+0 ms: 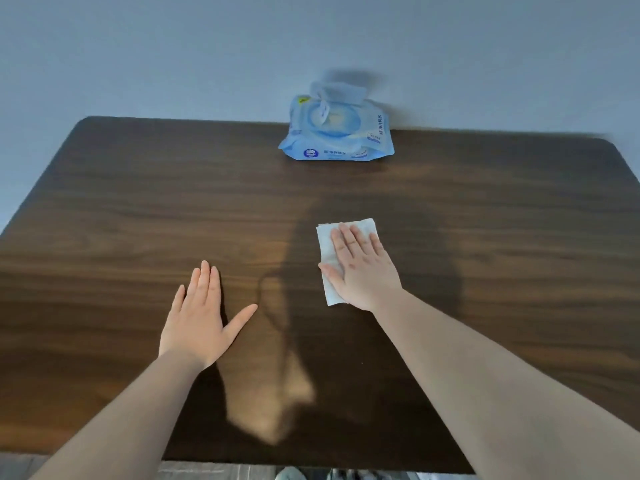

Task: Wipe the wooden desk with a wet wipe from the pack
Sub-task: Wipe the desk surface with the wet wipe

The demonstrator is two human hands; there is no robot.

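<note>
White rectangular wet wipe [329, 258] lies mid-desk on the dark wooden desk [138, 209], right hand [363, 271] pressed flat on it, no grip. Left hand [201, 320] flat, fingers spread. Blue plastic wipe pack [336, 133] sits at the far edge.

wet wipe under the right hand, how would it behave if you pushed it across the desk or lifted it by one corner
The wet wipe looks thin and lies flat with faint creases, so lifted by a corner it would probably droop. Pressed under the flat right hand on the smooth desk, it should slide along. Pushed from one edge alone, it would likely bunch up.
</note>
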